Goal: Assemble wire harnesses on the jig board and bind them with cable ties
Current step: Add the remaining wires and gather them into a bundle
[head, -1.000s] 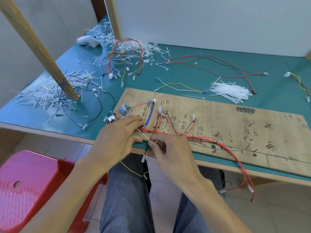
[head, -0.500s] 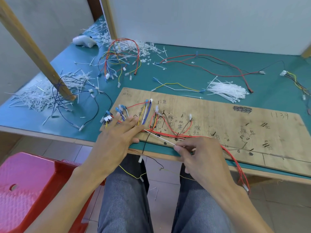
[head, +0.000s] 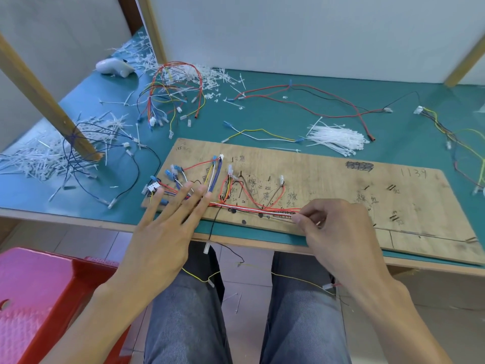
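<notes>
While the left hand (head: 162,232) lies flat, fingers straight and spread, pressing the harness wires (head: 214,174) onto the left end of the jig board (head: 328,179), the right hand (head: 341,232) pinches a thin white strand (head: 244,206) lying along the red bundle (head: 273,210) by the board's front edge. A steady pull parallel to that edge, left hand holding firm, should keep the branches on their marks. Whether the strand is a tie tail or a wire is unclear; the right fingers hide its end.

White wall (head: 315,35); teal tbl (head: 262,116); red stool (head: 39,298) L; tiled floor (head: 244,264).
</notes>
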